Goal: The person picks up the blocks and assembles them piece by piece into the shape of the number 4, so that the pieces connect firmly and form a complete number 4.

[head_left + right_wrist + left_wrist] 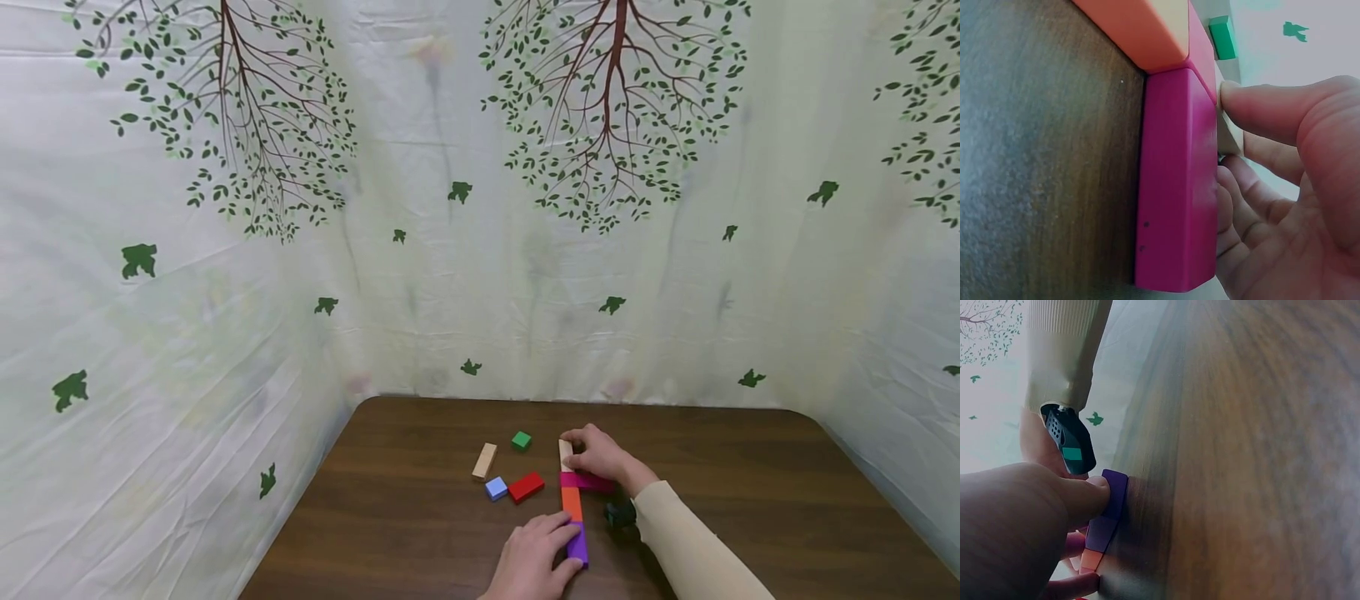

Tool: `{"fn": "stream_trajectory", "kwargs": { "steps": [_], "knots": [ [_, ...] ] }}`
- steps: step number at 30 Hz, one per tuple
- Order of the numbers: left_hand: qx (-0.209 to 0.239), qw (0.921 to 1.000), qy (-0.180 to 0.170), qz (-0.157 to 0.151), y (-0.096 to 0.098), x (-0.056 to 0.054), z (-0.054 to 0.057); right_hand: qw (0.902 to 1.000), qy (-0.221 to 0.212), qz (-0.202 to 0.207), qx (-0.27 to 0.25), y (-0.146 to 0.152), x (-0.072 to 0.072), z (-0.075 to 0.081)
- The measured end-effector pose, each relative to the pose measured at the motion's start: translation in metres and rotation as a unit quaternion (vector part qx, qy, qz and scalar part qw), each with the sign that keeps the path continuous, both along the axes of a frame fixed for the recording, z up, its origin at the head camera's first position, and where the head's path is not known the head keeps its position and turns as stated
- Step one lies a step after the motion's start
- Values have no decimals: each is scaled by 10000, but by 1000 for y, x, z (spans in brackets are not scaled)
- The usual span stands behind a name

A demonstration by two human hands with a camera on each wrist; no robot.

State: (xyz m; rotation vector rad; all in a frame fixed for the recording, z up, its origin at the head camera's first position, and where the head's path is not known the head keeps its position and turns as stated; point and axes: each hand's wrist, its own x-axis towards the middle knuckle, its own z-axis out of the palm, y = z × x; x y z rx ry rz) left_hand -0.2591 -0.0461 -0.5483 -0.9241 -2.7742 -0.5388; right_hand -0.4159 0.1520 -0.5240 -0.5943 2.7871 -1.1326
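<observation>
A row of wooden blocks runs away from me along the table. My left hand grips the purple block at the near end, thumb near its close end and fingers by the orange block. Beyond the orange one, a magenta block lies crosswise and sticks out to the right. At the far end my right hand pinches a plain wood block that meets the magenta piece. In the right wrist view, the thumb presses that plain block, partly hidden behind the magenta block.
Left of the row lie a red block, a small blue block, a green block and another plain wood block. The brown table ends at a leaf-printed curtain.
</observation>
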Motion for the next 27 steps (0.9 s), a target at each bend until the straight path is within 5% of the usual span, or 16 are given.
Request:
{"fn": "stream_trajectory", "kwargs": {
  "steps": [27],
  "knots": [
    [-16,9992,-400,55,0,-4,-1,10000,30,-66,34,1,-5,-4]
  ]
}}
